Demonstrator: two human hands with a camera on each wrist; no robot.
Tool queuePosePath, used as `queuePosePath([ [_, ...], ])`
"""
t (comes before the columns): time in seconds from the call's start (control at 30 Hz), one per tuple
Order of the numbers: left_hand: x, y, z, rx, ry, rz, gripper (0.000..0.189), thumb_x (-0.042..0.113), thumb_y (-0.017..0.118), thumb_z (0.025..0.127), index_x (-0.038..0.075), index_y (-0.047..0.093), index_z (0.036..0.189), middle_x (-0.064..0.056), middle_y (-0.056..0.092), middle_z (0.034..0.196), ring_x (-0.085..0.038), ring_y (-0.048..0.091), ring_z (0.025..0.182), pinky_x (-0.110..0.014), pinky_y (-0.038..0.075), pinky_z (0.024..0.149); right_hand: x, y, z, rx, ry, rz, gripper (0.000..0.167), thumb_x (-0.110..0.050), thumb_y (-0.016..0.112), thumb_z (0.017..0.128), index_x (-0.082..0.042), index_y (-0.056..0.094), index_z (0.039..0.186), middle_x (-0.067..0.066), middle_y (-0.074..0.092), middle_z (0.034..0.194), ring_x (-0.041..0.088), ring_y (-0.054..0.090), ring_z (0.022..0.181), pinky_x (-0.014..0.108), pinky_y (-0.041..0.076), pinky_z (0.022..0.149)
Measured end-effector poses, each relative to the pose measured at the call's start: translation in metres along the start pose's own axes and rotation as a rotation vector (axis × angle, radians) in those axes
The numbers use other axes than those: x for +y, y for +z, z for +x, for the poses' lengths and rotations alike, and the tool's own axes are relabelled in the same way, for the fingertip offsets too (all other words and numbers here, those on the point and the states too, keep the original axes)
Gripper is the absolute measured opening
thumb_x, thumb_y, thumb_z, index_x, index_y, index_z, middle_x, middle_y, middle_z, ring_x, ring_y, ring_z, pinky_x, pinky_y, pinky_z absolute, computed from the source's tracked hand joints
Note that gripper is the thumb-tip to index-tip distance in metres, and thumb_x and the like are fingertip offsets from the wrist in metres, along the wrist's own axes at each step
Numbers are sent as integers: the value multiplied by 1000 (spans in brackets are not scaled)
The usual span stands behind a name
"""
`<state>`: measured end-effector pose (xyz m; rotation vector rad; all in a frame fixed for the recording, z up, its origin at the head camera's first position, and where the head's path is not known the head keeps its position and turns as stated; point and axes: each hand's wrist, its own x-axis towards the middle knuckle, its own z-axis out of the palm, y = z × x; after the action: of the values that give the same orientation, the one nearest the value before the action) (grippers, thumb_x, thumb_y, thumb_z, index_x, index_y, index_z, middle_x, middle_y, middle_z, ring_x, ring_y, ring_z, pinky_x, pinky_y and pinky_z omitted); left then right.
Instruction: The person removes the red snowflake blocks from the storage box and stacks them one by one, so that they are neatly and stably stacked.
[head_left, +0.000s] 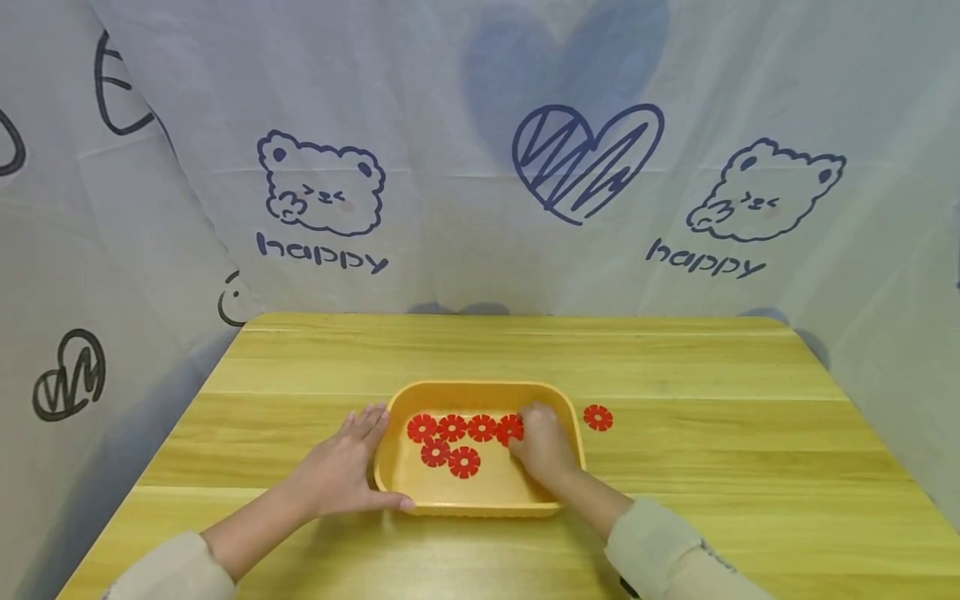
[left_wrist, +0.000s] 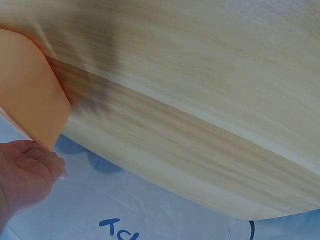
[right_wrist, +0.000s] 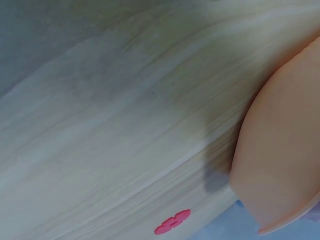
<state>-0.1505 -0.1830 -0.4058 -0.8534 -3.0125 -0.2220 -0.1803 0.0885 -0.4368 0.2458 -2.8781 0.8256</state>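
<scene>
A yellow plastic tray stands on the wooden table. Inside it, several red notched interlocking discs lie flat, most in a row near the far wall. My left hand is spread against the tray's left end, fingers straight along the outside and thumb at the near rim. Its fingertips also show at the rim in the left wrist view. My right hand reaches into the tray's right side, with curled fingers pinching the rightmost disc of the row. That hand is out of sight in the right wrist view.
One more red disc lies on the table, just right of the tray. Behind the table hangs a pale cloth printed with bears and hearts. Another cloth hangs along the left side.
</scene>
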Motion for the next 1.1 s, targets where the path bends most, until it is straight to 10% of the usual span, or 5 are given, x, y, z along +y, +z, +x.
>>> queuePosePath([
  [0.2,0,1,0,5,4,5,118,79,55,65,-13,35,136,-29,31,145,-41,32,135,-49,32,109,-2,0,-2,58,-74,7,31,-4,75,72,9,65,98,17,64,92,27,59,86,34,56,75],
  [0.47,0,1,0,2,2,2,118,79,57,65,-13,35,136,-30,31,144,-41,32,134,-49,31,110,-2,0,0,136,-155,189,30,-2,75,71,7,65,98,8,57,75,13,48,71,16,44,57],
  [1.1,2,1,-1,5,4,11,118,80,54,65,-13,35,136,-30,30,144,-42,32,134,-50,31,110,11,-19,-7,244,-297,304,27,0,76,70,4,67,95,8,58,77,16,51,72,25,49,59],
])
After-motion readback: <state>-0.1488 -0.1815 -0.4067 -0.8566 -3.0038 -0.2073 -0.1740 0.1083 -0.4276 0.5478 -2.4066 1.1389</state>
